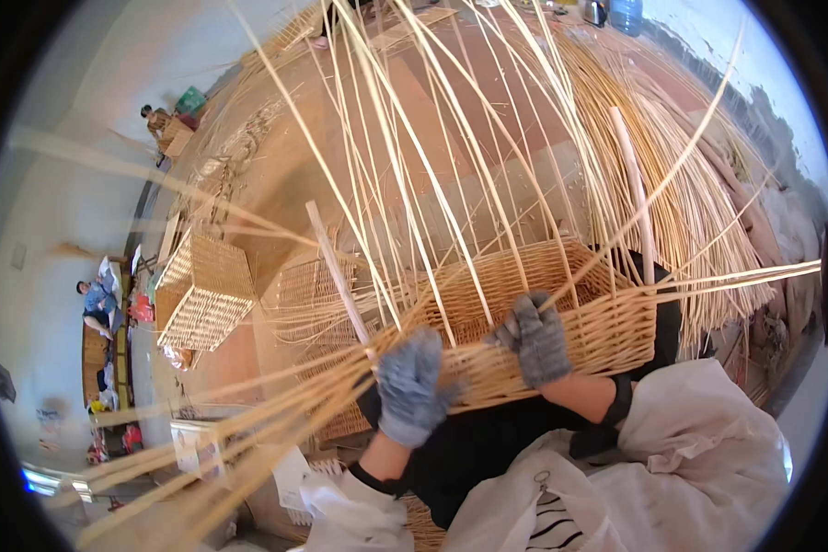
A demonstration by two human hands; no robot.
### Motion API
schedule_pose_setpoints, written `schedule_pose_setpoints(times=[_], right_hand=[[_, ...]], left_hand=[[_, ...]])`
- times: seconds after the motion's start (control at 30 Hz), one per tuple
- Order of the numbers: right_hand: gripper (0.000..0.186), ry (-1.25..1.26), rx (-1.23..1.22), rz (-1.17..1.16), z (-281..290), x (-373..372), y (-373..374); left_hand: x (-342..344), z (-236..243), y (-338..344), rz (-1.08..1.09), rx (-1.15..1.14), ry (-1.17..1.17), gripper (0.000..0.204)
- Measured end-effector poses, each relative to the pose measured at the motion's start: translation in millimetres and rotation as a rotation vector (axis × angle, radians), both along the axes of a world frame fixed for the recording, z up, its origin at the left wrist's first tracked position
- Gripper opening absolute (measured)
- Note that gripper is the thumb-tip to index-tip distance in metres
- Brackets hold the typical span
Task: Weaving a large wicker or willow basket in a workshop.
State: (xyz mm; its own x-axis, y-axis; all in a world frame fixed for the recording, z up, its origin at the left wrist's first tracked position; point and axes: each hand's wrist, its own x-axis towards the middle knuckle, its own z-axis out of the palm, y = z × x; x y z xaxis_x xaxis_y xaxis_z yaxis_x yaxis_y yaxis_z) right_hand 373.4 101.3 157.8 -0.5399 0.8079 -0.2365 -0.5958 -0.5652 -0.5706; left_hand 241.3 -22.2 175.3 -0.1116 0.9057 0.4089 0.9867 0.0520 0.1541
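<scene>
Both grey-gloved hands, the left hand (410, 385) and the right hand (535, 339), close their fingers on thin pale willow strands (276, 405) at the rim of the half-woven rectangular wicker basket (570, 322).

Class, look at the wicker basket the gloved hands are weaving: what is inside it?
Inside the half-woven basket only its woven wall shows, with long loose willow rods rising from the rim. Its bottom is hidden behind the near wall, left hand and right hand.
</scene>
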Motion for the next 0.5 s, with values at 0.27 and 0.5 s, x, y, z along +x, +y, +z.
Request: schedule_pose_setpoints(times=[0.27,0.5], right_hand=[[0.011,-0.081,-0.155,0.033,5,-42,31],[0.01,-0.113,0.033,-0.067,3,-5,69]], left_hand=[[-94,30,122,0.202,-0.563,0.199,0.039],[-46,7,102,0.365,0.045,-0.577,0.047]])
